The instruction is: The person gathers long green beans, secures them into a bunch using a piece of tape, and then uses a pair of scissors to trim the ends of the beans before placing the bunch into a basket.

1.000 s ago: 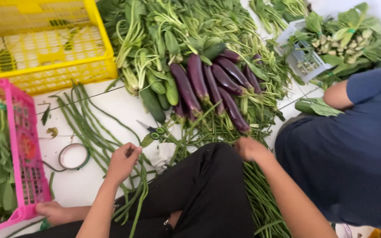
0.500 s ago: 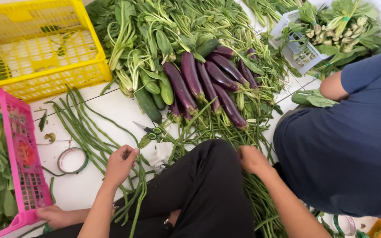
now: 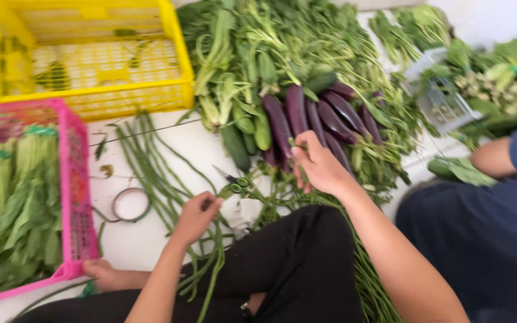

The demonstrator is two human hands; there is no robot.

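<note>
- White tiled floor carries everything; it is smooth, with a dark grout line running across it near the crates.
- Yellow plastic crate with lattice walls stands at the top left; a pink lattice crate beside it holds bundled leafy greens.
- Long beans, thin and cord-like, lie in a loose sheaf on the floor and run down under your left hand.
- Your left hand's grip is closed on a few of those long beans, beside your black-trousered knee.
- Your right hand has its grip pinched on a green stem, held over the near ends of the aubergines, which are glossy, purple and long.
- Cucumbers lie just left of the aubergines; loose greens are heaped behind both.
- Scissors with green handles lie between your hands; a roll of tape lies to the left of them.
- A second person in blue sits at your right, next to a pale basket.
- Compared with half a second ago, your right hand has risen from beside your knee to the aubergines; the left has stayed on the beans. The view is now blurred.
</note>
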